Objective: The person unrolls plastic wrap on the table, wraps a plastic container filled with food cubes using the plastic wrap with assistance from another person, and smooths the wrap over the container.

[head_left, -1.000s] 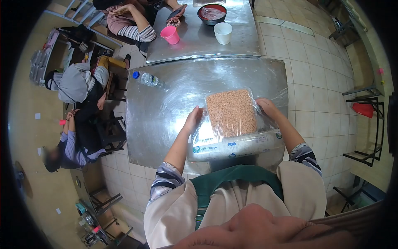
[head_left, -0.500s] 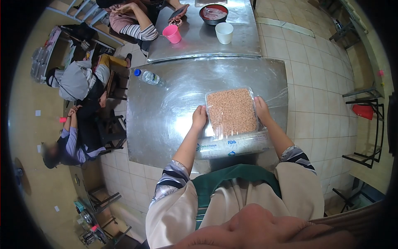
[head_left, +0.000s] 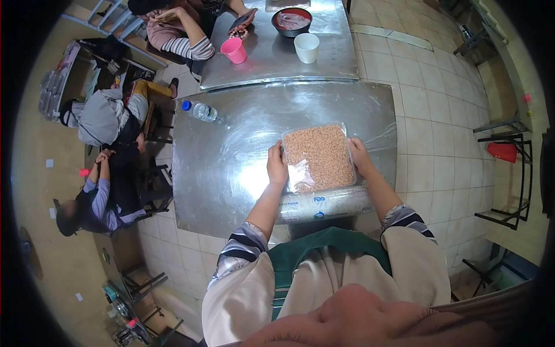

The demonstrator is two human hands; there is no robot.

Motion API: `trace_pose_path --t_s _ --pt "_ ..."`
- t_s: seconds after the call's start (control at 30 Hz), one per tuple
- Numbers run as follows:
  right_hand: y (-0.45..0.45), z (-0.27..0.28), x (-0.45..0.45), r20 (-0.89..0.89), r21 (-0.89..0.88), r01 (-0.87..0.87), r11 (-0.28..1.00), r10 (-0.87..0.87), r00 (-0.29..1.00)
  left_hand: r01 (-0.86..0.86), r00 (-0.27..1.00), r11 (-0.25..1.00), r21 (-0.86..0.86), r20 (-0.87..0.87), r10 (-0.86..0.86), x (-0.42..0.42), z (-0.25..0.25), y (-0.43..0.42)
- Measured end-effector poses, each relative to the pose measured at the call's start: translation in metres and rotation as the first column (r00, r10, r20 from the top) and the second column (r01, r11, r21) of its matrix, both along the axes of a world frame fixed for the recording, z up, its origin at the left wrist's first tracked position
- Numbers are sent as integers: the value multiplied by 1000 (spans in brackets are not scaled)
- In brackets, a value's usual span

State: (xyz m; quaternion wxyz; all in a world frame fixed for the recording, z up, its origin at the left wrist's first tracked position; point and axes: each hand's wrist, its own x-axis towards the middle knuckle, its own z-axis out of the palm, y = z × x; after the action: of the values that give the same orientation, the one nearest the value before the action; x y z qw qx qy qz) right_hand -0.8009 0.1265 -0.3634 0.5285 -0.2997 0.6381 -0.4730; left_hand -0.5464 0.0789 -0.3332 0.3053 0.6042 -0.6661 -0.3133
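A clear square tray [head_left: 319, 157] full of small light-brown pieces, with film over its top, lies on the steel table [head_left: 231, 144]. My left hand [head_left: 277, 164] is closed round the tray's left edge, and my right hand [head_left: 359, 155] grips its right edge. Between the tray and my body lies a film roll box [head_left: 326, 203] with blue print, at the table's near edge. Some loose film shows on the tabletop right of my right hand. The undersides of both hands are hidden.
A blue-capped bottle [head_left: 199, 110] stands at the table's far left. On the farther table are a pink cup [head_left: 233, 51], a white cup [head_left: 306, 48] and a black-red bowl [head_left: 291, 22]; a person [head_left: 182, 34] sits there holding a phone. Other people sit at left.
Both hands have come in closer against the tray's sides, and the film at its sides no longer spreads out wide. The whole view has shifted slightly.
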Motion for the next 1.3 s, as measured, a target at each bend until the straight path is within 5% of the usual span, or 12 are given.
trace_pose_path --t_s 0.17,0.23,0.33,0.47,0.53,0.57,0.63,0.83,0.97,1.07,1.13,1.3 --pt "-8 9 -6 -12 -137 14 990 -16 1000 54 995 998 -25 -84 -56 18 -25 -6" --pt "-12 0 -13 -428 -135 -156 979 85 900 74 992 997 -24 -105 -76 17 -25 -8" --pt "-10 6 -7 -626 -123 -111 986 9 780 -99 954 993 70 -277 114 11 -14 -13" --pt "-19 16 15 -472 -291 61 955 -199 859 -88 978 996 16 -189 89 -2 18 -10" --pt "-21 19 25 -530 -227 -112 967 -26 848 131 973 986 103 -202 -109 -14 17 -7" --pt "-21 23 26 -529 -226 -114 967 -24 848 127 990 978 167 -82 -114 -22 14 -3" --pt "-24 32 24 -447 -60 -149 987 107 888 143 979 978 153 -164 -117 -22 9 -5" --pt "-26 27 22 -388 -40 -113 993 89 917 182 950 932 312 -300 -85 -19 30 -6" --pt "-20 26 15 -389 15 -130 991 126 913 186 943 961 202 -310 -118 -14 15 -5" --pt "7 39 -6 -408 162 -226 961 274 871 204 881 927 315 -473 -33 13 22 1" --pt "42 44 -34 -580 198 -351 915 398 711 264 903 861 434 -424 -63 49 42 17" --pt "138 70 -72 -332 265 -95 959 184 925 205 886 853 480 -462 47 135 29 96"
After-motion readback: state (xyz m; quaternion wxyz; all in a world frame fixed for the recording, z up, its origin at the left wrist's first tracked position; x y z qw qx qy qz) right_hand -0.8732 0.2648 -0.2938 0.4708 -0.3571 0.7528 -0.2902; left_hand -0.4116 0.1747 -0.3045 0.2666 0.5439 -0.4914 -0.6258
